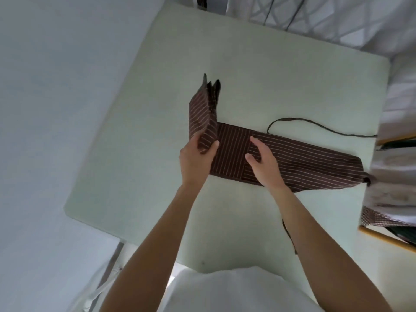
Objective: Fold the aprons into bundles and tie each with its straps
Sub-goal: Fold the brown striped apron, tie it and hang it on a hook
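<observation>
From the head view, we see the apron (pixel 281 158) mid-table (pixel 135 154), its strap (pixel 315 124) trailing toward 2 o'clock. Our left hand (pixel 193 158) clamps the raised end to roll it; our right hand (pixel 261 161), fingers apart, pins the strip flat.

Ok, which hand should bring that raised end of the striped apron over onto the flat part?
Left. The left hand already grips the raised folded end of the striped apron, standing it up. The right hand rests open on the flat part beside the crease, probably best left there as the anchor.
</observation>
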Motion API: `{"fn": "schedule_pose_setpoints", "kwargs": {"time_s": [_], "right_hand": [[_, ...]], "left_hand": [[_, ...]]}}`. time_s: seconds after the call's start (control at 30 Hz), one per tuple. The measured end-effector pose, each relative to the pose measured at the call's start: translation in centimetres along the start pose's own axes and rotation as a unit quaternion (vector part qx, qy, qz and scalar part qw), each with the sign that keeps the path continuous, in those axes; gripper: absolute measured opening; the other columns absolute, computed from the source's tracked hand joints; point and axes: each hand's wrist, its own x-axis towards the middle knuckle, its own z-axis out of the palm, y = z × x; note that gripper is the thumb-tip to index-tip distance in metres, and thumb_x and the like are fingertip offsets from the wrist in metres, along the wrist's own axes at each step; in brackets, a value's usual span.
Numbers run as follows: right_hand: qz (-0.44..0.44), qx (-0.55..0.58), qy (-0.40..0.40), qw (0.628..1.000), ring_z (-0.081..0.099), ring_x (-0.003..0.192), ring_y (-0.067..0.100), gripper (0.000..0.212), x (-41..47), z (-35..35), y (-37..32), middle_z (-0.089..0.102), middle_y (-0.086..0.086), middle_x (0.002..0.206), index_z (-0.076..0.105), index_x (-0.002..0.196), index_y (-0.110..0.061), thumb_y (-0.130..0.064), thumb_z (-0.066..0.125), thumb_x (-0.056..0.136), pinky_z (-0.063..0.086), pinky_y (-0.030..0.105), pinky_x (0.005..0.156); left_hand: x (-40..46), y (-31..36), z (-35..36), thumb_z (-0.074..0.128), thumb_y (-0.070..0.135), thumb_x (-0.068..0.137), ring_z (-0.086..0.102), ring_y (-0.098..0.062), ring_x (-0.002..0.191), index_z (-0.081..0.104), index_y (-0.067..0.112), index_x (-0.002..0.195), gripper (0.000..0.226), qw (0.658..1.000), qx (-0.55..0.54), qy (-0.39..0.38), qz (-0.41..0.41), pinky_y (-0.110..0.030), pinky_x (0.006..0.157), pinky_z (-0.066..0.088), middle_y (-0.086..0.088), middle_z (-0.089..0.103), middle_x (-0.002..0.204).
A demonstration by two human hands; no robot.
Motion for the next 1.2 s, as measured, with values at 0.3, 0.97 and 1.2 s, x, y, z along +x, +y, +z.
{"fn": "schedule_pose_setpoints", "kwargs": {"time_s": [0.3,0.97,1.2], "right_hand": [[0.115,0.101,0.235,0.96,0.054,0.109,0.008,0.034,-7.3,-11.3,6.2,0.059,-0.002,0.122,0.052,0.129,-0.017,-0.013,0.051,0.095,0.04,0.02,0.094],[0.129,-0.115,0.156,0.973,0.052,0.111,0.029,0.055,-2.7,-11.5,9.8,0.06,0.007,0.121,0.037,0.138,-0.023,-0.029,0.061,0.089,0.042,0.045,0.098],[0.053,-0.011,0.281,0.958,0.057,0.097,0.01,0.053,-3.8,-15.1,7.0,0.062,0.0,0.109,0.041,0.135,-0.019,-0.009,0.062,0.087,0.043,0.02,0.089]], "left_hand": [[-7.8,1.8,14.4,0.062,0.016,0.088,0.066,-0.015,0.082,0.066,0.012,0.105,0.018,0.959,0.083,-0.227,0.146,-0.036,0.077,0.053,-0.001,0.07,0.092],[-5.1,-6.7,7.4,0.08,0.039,0.069,0.047,-0.023,0.119,0.023,0.022,0.145,0.097,0.963,0.213,-0.164,-0.017,-0.04,0.099,0.042,-0.009,0.043,0.135],[-6.4,-6.3,9.9,0.067,0.004,0.082,0.053,-0.009,0.087,0.043,0.017,0.136,0.06,0.978,0.164,-0.064,0.111,-0.028,0.078,0.054,-0.009,0.053,0.116]]}}
